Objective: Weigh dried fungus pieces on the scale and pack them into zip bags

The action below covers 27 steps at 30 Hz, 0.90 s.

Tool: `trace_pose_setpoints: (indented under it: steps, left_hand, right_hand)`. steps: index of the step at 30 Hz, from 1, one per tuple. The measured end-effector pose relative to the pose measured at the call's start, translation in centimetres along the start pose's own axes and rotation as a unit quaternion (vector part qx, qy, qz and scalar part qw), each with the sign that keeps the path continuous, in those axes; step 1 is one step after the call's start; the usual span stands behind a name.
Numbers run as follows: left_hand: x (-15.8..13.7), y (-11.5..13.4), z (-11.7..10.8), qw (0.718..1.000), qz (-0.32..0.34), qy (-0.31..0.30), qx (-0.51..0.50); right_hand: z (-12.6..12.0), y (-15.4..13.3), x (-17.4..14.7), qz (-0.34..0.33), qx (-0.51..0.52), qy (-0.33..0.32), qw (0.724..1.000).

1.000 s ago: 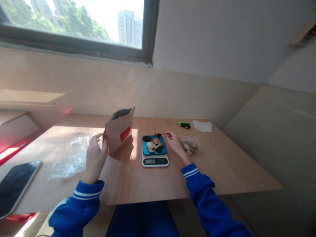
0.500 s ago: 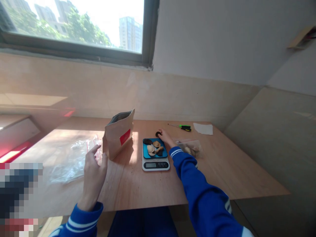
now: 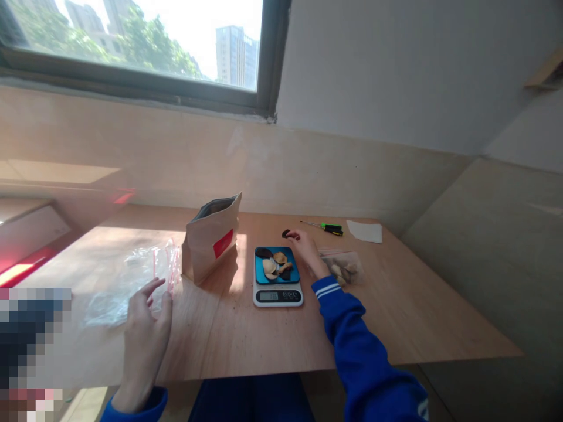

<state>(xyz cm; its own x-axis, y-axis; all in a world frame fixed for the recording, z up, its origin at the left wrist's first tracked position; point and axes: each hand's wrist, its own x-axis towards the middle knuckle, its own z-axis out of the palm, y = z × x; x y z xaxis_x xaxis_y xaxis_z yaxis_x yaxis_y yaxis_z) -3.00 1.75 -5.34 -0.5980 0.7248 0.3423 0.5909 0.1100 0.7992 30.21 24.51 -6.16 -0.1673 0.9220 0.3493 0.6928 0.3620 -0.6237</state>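
Between the fingertips of my right hand (image 3: 304,246) is a small dark, flat piece (image 3: 285,233), held just beyond the far right corner of the scale. The white kitchen scale (image 3: 278,298) has a blue top (image 3: 259,275) bearing several dried slices, some tan and some dark. Its display is lit, but I cannot read the digits. My left hand (image 3: 147,319) is apart from the scale, fingers parted and nothing in it, close to the clear plastic bags (image 3: 118,293). Left of the scale stands an open brown paper pouch (image 3: 209,246) with a red label.
Right of the scale lies a clear zip bag (image 3: 347,266) with tan pieces inside, partly behind my right wrist. Farther back are a green-and-black screwdriver (image 3: 331,227) and a white sheet of paper (image 3: 365,231). The table's (image 3: 396,316) near edge runs before my lap.
My right hand has moved slightly right and away from the scale, still pinching the dark piece. My left hand has drawn back toward me and to the left, away from the pouch.
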Motion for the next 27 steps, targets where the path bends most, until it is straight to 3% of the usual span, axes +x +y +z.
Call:
trace_pose_setpoints:
  steps: [5,10,17,23,27]
  left_hand:
    - [-0.2,-1.4,-0.5,0.999,-0.033,-0.005,0.022]
    - [-0.1,-1.3,-0.9,0.999,-0.038,0.013,0.025]
    - [0.0,-1.5,-1.3,0.998,-0.042,0.018,0.033]
    - [-0.1,-1.6,-1.4,0.999,-0.033,0.014,0.041]
    - [0.0,-1.7,-1.4,0.998,-0.035,0.009,0.055]
  right_hand:
    - [-1.9,-2.6,-4.0,-0.045,0.005,-0.05,0.998]
    - [-2.6,-3.2,-6.1,-0.049,-0.003,-0.072,0.996]
    - [-2.9,-3.1,-6.0,-0.036,-0.001,-0.054,0.998]
    - [-2.6,-2.6,-5.0,-0.006,-0.02,0.016,1.0]
    - [-1.9,-2.2,-5.2,-0.015,-0.022,-0.007,1.0]
